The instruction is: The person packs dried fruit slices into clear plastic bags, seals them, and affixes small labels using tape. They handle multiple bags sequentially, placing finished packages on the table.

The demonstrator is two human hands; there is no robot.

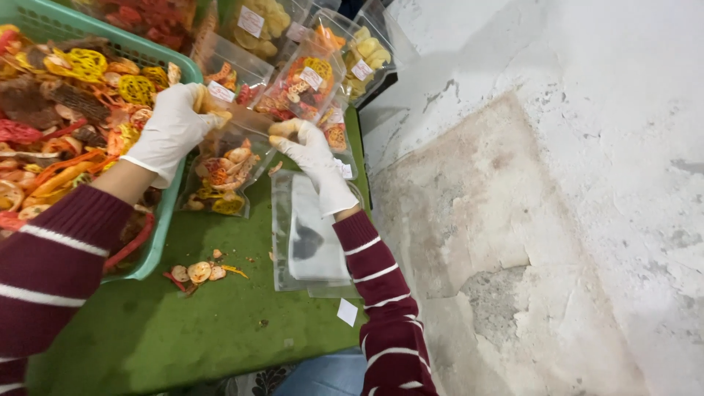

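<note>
Both gloved hands hold one clear bag [224, 165] of mixed snacks near the bench's [220, 323] far edge — the left hand [172, 128] and right hand [312, 150] each pinch its top. Judging by this, it is filled but not yet closed. Several packed, labelled bags [304, 81] lie behind; empty bags [308, 242] wait beside the right wrist — the green basket [165, 227] stays heaped.

Your left hand [172, 128] reaches forward in a white glove, fingers curled shut in a pinching grip. Your right hand [312, 150], gloved too, is raised just beside it, fingers bent closed at the tips. Both forearms wear maroon sleeves with white stripes.
</note>
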